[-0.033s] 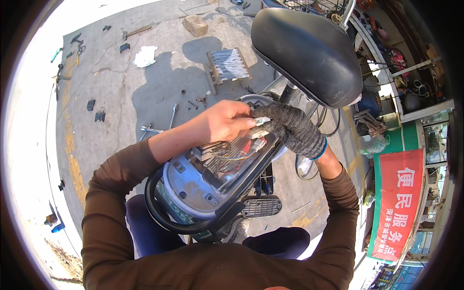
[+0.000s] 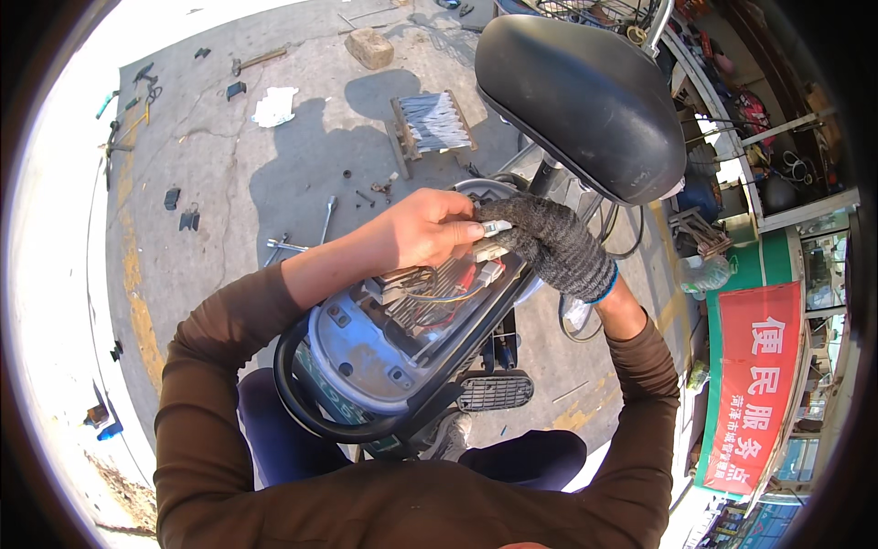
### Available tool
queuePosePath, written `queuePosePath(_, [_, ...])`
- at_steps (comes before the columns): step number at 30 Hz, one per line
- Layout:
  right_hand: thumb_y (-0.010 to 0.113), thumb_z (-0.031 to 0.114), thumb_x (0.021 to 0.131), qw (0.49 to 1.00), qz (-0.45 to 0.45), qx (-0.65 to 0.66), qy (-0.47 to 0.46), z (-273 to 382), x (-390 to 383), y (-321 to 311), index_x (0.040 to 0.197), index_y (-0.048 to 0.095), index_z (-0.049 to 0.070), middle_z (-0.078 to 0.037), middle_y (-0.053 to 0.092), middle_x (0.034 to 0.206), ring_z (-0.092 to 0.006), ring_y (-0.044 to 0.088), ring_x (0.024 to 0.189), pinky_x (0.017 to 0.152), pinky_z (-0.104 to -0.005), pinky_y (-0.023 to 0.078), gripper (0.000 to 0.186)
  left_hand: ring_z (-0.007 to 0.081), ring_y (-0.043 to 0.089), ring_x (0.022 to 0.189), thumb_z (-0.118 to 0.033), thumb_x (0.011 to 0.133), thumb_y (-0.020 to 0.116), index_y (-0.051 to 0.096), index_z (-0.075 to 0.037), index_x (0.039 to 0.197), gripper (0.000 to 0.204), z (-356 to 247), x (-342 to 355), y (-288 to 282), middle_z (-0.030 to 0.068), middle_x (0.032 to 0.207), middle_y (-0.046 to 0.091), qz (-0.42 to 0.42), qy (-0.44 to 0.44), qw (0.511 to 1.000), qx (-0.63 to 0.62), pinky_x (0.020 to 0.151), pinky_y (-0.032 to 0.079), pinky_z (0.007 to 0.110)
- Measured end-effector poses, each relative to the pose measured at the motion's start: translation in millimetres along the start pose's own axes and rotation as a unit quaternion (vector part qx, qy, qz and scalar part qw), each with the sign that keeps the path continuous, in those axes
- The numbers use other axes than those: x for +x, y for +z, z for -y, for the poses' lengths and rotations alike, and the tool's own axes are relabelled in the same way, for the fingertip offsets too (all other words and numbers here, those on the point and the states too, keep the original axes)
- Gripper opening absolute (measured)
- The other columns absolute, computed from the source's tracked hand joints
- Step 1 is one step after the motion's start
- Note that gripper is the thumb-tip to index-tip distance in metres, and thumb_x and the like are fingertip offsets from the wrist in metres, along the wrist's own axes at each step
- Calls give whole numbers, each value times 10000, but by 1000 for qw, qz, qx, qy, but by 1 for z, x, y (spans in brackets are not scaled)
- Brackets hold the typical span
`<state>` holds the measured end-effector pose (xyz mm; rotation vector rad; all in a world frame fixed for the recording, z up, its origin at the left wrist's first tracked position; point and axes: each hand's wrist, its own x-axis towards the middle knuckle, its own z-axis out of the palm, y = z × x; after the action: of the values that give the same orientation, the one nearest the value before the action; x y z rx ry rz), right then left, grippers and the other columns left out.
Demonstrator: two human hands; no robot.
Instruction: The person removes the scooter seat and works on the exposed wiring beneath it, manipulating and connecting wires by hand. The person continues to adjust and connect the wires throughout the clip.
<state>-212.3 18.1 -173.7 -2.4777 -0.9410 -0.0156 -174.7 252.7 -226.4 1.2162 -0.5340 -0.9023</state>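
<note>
- Pinching a small white connector (image 2: 497,228) between thumb and bent fingers: your left hand (image 2: 428,229), bare, back of the hand toward the camera.
- Your right hand (image 2: 560,245) wears a dark grey knit glove with a blue cuff edge; its fingers curl in right beside the connector, meeting the left fingers. Fingertips hidden, so can't tell what they grip.
- Connector sits above the far half of the uncovered grey-blue body (image 2: 361,357) of a small vehicle, between your two hands.
- Below your hands, inside that body: thin wires (image 2: 465,295), some red, plus a second white connector (image 2: 491,273), not in your grasp.
- Black curved bar (image 2: 291,393) wraps the near end of the body, close to your knees.
- Ridged foot pedal (image 2: 496,393) on the body's right side, near your shoe.
- Big black seat (image 2: 585,101) stands beyond your right hand, tilted, well clear of it.
- Ground left of the body: cross-shaped wrench (image 2: 285,245) and a long-handled wrench (image 2: 329,218), near each other.
- Farther out: low stool (image 2: 437,122) with grey strapping, block (image 2: 369,48), hammer (image 2: 261,61), white sheet (image 2: 274,107).
- Far right: red banner (image 2: 754,384) with green edging, clear plastic bottle (image 2: 704,273) just beside it.
</note>
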Motion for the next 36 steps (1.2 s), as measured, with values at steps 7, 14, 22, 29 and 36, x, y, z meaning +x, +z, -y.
queuePosePath(7, [612, 148, 913, 996, 70, -41, 45, 15, 4, -7, 1294, 604, 77, -130, 632, 1267, -342, 591, 1164, 1054, -436, 429, 388, 41, 413, 487, -95, 1007, 525, 551, 22, 1026, 122, -1, -1, 0, 77, 788, 613, 9, 27, 999, -41, 436, 299, 209])
queuePosePath(14, [603, 188, 933, 996, 87, 12, 5, -3, 1, -5, 1250, 637, 82, -122, 639, 1260, -321, 599, 1160, 1044, -418, 439, 336, 43, 444, 533, -74, 974, 563, 529, 20, 1103, 163, 7, -2, -11, 86, 831, 636, 63, 27, 997, -23, 486, 344, 213])
queuePosePath(22, [637, 129, 866, 997, 67, 38, -3, -9, -5, 3, 1229, 656, 155, -92, 662, 1211, -312, 627, 1098, 964, -420, 492, 364, 36, 473, 603, -1, 938, 600, 409, -36, 1182, 312, 5, 2, 0, 81, 828, 639, 34, 35, 999, -2, 488, 340, 202])
queuePosePath(29, [621, 90, 870, 998, 39, -13, -49, -10, -8, 17, 1256, 628, 146, -89, 646, 1234, -310, 600, 1143, 994, -444, 462, 390, 73, 539, 691, -12, 916, 645, 438, 8, 1150, 312, 6, 0, -2, 97, 842, 654, 16, 63, 997, 51, 553, 409, 236])
queuePosePath(36, [613, 99, 873, 999, 0, 29, -16, 6, -8, 9, 1215, 654, 123, -85, 644, 1211, -319, 596, 1118, 1004, -420, 446, 346, 37, 495, 594, -69, 970, 585, 454, 23, 1249, 322, -12, -6, -1, 73, 918, 662, 14, -2, 999, 31, 519, 377, 190])
